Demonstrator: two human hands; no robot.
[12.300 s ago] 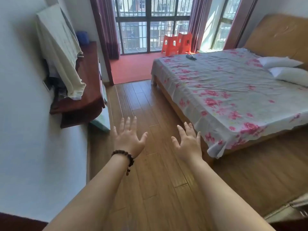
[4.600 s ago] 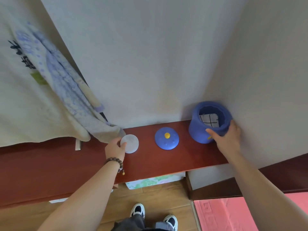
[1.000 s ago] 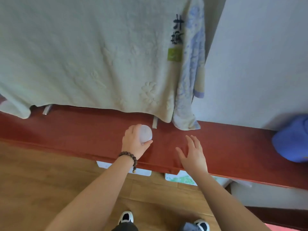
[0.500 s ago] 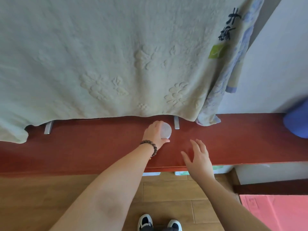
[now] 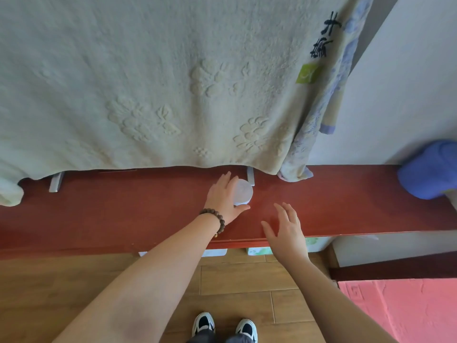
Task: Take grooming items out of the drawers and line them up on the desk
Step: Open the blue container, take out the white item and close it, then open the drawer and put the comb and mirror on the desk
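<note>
A person stands at a long red-brown desk (image 5: 123, 214), seen from above; their black-and-white shoes (image 5: 223, 326) show at the bottom on a wooden floor (image 5: 74, 288). A pink mat (image 5: 405, 310) lies on the floor to the right.

Nearest on the desk, the right hand (image 5: 284, 230) hovers over the front edge with fingers spread apart and straight, holding nothing.

Just beyond it, the left hand (image 5: 223, 198), a bead bracelet (image 5: 214, 217) on its wrist, cups a small round white jar (image 5: 242, 192) that stands on the desk near the back. The thumb lies along the jar's near side and the fingers curve round its far-left side, so the hand grips it by the wall, leaving the flat top uncovered.

The jar looks light, rigid and smooth, probably plastic, so it should lift easily; a grip round the side wall seems safest, since the smooth top may be a lid.

Behind the jar, a large pale towel (image 5: 148, 82) hangs down to the desk's back edge, with a blue-patterned cloth (image 5: 329, 95) beside it. Far right, a blue pot (image 5: 430, 169) sits against the white wall (image 5: 408, 82).
</note>
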